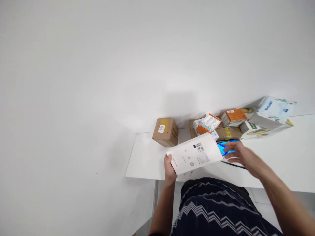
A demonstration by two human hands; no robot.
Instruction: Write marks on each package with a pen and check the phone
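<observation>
My left hand [169, 167] grips the near left corner of a flat white box [194, 153] with small printed labels, held tilted above the front of the white table [145, 157]. My right hand [240, 154] hovers with fingers spread just right of the white box, over a flat item with a bright blue face [224, 146] lying on the table. Whether the right fingers touch the blue item is unclear.
A small brown cardboard box [165, 131] stands at the table's back left. Behind the white box lie an orange-and-white carton [208, 124], an orange-topped box [233, 117], a flat brown carton [228, 133] and a large pale printed box [269, 116]. A white wall rises behind.
</observation>
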